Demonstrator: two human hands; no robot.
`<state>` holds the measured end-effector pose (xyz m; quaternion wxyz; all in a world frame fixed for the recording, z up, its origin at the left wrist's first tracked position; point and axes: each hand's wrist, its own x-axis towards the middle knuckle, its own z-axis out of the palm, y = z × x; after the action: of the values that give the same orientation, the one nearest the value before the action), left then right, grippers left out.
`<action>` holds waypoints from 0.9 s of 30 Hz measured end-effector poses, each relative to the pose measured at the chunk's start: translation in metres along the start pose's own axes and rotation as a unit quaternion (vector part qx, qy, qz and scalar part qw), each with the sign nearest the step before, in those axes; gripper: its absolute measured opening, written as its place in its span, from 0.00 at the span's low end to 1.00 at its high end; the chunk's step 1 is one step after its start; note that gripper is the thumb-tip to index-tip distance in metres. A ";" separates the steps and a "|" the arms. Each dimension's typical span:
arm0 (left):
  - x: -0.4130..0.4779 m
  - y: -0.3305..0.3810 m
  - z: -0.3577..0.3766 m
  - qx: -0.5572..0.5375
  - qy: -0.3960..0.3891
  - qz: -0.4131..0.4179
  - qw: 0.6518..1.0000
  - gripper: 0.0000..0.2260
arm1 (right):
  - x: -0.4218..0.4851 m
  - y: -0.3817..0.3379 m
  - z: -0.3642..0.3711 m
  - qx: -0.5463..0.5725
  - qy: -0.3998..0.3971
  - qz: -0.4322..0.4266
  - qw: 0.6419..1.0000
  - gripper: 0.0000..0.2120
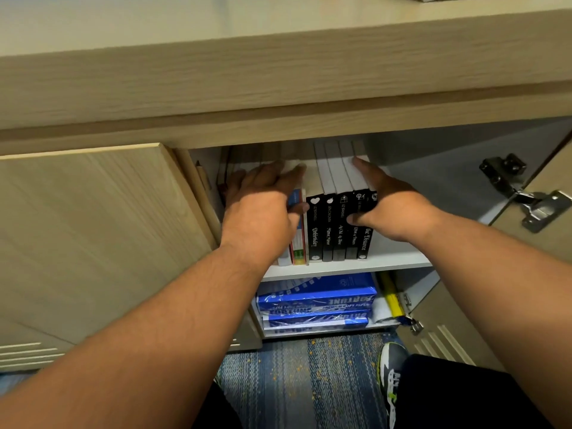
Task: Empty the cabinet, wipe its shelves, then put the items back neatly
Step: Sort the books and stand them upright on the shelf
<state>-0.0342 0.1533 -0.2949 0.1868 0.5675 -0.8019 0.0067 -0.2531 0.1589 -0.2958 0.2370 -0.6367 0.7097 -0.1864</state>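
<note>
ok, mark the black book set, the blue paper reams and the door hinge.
black book set (pixel 340 233): head view, middle spine.
blue paper reams (pixel 315 300): head view, top ream's front label.
door hinge (pixel 532 204): head view, metal arm.

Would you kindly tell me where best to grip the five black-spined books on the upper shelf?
I would squeeze the black-spined books as one block by the outer covers, from the open front: they stand upright, packed spine-out, with free shelf beside the right end.
</note>
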 end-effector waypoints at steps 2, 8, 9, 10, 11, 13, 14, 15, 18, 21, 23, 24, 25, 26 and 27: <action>-0.001 -0.002 0.007 -0.001 0.018 0.015 1.000 0.25 | 0.001 -0.002 0.005 -0.009 0.016 -0.003 1.000 0.51; 0.005 -0.004 0.015 0.008 0.061 0.014 0.998 0.23 | 0.008 -0.007 0.007 -0.075 0.028 0.005 0.997 0.53; 0.005 -0.005 0.016 0.002 0.068 0.016 0.998 0.23 | 0.008 -0.009 0.006 -0.087 0.026 0.006 0.996 0.53; 0.004 -0.006 0.017 -0.006 0.076 0.017 0.997 0.23 | 0.007 -0.010 0.004 -0.097 0.027 0.007 0.995 0.52; 0.003 -0.008 0.019 -0.011 0.086 0.021 0.996 0.23 | 0.006 -0.012 0.004 -0.105 0.028 0.002 0.994 0.51; 0.001 -0.011 0.021 -0.001 0.102 0.038 0.994 0.22 | 0.003 -0.013 0.006 -0.114 0.031 -0.011 0.993 0.50; 0.002 -0.012 0.022 0.008 0.103 0.045 0.994 0.22 | 0.002 -0.014 0.008 -0.119 0.029 -0.012 0.992 0.51; 0.003 -0.013 0.022 0.018 0.100 0.049 0.994 0.22 | 0.001 -0.015 0.009 -0.125 0.024 -0.011 0.992 0.51; 0.004 -0.013 0.022 0.030 0.097 0.055 0.993 0.22 | 0.004 -0.017 0.010 -0.118 0.036 -0.008 0.992 0.52; 0.002 -0.013 0.027 0.048 0.100 0.066 0.992 0.25 | 0.007 -0.007 0.009 0.078 0.058 0.043 0.994 0.59; 0.001 -0.013 0.028 0.053 0.098 0.067 0.992 0.26 | 0.007 0.003 0.014 0.257 0.043 0.096 0.961 0.63; 0.001 -0.013 0.028 0.046 0.099 0.064 0.992 0.26 | 0.005 0.005 0.017 0.305 0.021 0.116 0.945 0.60; 0.001 -0.012 0.027 0.037 0.100 0.059 0.992 0.25 | 0.005 0.006 0.021 0.338 0.006 0.128 0.932 0.57; 0.001 -0.010 0.025 0.028 0.101 0.054 0.993 0.24 | 0.008 0.006 0.024 0.367 0.009 0.139 0.920 0.57; 0.002 -0.008 0.024 0.021 0.100 0.049 0.994 0.23 | 0.009 0.005 0.025 0.391 0.022 0.150 0.908 0.58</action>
<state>-0.0341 0.1434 -0.3181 0.2535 0.5279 -0.8058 0.0887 -0.2433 0.1514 -0.3197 0.4762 -0.3744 0.6724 -0.4253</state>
